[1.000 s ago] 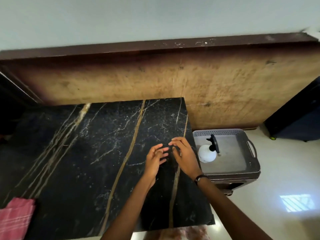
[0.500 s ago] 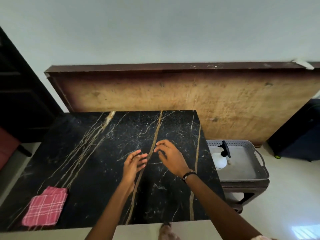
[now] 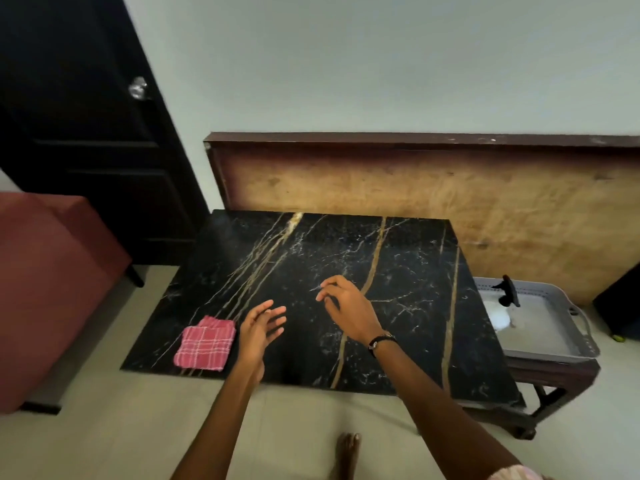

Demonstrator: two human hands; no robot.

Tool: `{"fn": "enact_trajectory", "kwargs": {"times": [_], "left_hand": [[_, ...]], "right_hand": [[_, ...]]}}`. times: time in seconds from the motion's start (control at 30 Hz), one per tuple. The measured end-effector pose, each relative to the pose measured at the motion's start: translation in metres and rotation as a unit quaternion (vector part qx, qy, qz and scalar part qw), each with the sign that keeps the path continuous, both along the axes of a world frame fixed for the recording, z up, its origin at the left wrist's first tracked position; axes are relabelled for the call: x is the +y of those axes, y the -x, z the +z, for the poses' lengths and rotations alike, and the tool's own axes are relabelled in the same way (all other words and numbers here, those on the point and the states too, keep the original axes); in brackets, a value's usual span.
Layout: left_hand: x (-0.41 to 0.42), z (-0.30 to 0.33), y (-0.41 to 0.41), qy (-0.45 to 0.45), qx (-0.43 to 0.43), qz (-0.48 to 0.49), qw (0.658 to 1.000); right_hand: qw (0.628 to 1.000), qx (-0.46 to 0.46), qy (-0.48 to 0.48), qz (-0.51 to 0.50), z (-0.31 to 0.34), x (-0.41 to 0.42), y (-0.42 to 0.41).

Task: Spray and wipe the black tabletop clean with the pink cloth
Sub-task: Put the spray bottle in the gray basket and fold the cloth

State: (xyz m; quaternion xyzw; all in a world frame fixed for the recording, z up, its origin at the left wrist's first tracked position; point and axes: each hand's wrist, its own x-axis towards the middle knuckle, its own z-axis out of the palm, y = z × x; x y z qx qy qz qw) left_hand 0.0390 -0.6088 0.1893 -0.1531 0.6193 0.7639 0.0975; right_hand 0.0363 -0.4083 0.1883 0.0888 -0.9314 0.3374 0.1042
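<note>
Lying folded near the tabletop's [image 3: 408,271] near-left corner, the pink cloth [image 3: 205,344] sits just left of my left hand [image 3: 258,332], fingers spread, empty. My right hand [image 3: 346,306] hovers loosely open. Far right, the spray bottle [image 3: 500,313] rests in a grey tray [image 3: 554,355].

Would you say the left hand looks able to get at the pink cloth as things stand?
Probably yes: the left hand is open and empty just beside the pink cloth, with only bare tabletop between.

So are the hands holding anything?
No. The left hand and right hand are both open and empty; the pink cloth lies untouched.
</note>
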Motion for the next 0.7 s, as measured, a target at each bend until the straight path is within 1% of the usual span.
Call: {"fn": "enact_trajectory", "kwargs": {"times": [0.1,0.23,0.33,0.47,0.6,0.7], "left_hand": [[-0.04,-0.004,-0.01,0.001,-0.018,0.04,0.999],[-0.086,-0.012,-0.019,-0.006,-0.055,0.101,0.993],[-0.119,-0.026,-0.016,-0.004,-0.092,0.15,0.984],[-0.155,-0.043,0.003,0.02,-0.124,0.194,0.973],[-0.181,-0.061,0.031,0.075,-0.145,0.188,0.968],[-0.194,-0.081,0.052,0.126,-0.171,0.166,0.963]], "right_hand": [[1.0,-0.014,0.01,0.017,-0.002,-0.029,-0.002],[0.997,-0.065,0.016,0.036,-0.009,-0.067,0.0],[0.993,-0.102,0.052,0.039,-0.02,-0.098,0.007],[0.979,-0.17,0.109,0.004,-0.047,-0.142,0.02],[0.956,-0.257,0.133,-0.05,-0.078,-0.18,0.036],[0.946,-0.292,0.123,-0.073,-0.091,-0.205,0.049]]}}
